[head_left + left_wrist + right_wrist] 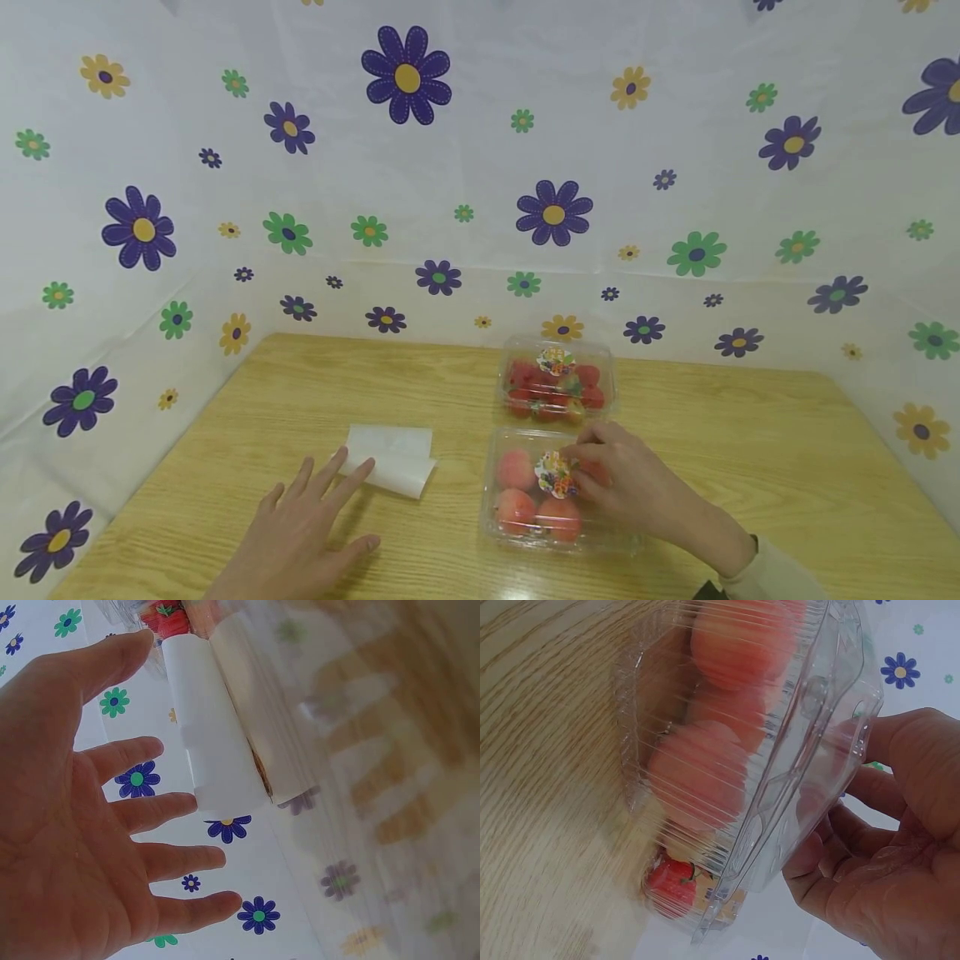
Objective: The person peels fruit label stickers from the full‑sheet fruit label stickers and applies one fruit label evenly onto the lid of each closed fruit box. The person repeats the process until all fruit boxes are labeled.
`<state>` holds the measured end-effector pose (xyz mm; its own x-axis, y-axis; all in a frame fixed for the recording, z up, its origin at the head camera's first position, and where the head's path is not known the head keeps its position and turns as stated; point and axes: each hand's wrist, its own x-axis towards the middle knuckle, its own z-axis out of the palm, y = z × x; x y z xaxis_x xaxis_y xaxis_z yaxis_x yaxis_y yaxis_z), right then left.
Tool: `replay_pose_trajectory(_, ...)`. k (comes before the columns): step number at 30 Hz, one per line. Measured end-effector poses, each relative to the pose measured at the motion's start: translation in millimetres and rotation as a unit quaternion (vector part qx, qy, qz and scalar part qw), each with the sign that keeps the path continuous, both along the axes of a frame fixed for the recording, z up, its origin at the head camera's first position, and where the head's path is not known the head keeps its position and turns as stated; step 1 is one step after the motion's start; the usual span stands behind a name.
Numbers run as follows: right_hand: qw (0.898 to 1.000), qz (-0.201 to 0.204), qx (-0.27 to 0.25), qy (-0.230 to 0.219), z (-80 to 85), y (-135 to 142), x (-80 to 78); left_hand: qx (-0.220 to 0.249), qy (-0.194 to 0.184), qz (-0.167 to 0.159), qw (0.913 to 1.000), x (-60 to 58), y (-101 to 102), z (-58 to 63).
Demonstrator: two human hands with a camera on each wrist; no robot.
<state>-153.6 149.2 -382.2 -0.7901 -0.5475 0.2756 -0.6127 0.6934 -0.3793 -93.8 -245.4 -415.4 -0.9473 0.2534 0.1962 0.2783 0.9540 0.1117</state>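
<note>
The right hand [630, 479] bends over the clear plastic container [491, 517] of peaches [516, 510], its fingertips touching the round fruit sticker [553, 477] on the lid. From the right wrist view, thumb and fingers of the right hand [889, 832] meet the lid; the sticker cannot be made out there. The left hand [300, 525] is spread palm down, fingertips at a curled white paper sheet [393, 471]. In the left wrist view the left hand [82, 817] has its fingers apart beside the rolled paper [214, 727], holding nothing.
Behind the peaches stands a second clear container [504, 392] of strawberries [551, 400], with a similar sticker [557, 362] on its lid. Both are on a wood-grain table [285, 392]. A white flower-print sheet [465, 150] surrounds the back and sides.
</note>
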Motion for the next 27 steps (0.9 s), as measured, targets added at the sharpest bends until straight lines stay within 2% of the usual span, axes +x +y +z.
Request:
replay_pose_trajectory(5,1.0,-0.003,0.006,0.009,-0.6,-0.1,0.4,0.001,-0.001,0.0,1.0,-0.1,-0.2,0.2)
replay_pose_trajectory(12,0.999,0.014,0.024,0.036,-1.5,0.0,1.1,0.001,-0.015,0.003,0.9999,-0.7,-0.4,0.4)
replay_pose_trajectory(22,1.0,-0.005,0.011,-0.013,-2.5,-1.1,2.0,-0.001,-0.015,0.003,0.9999,-0.9,-0.5,-0.6)
replay_pose_trajectory(27,0.999,-0.001,0.026,-0.029,0.3,-1.0,-5.2,0.001,-0.011,0.003,0.9999,-0.7,-0.2,-0.5)
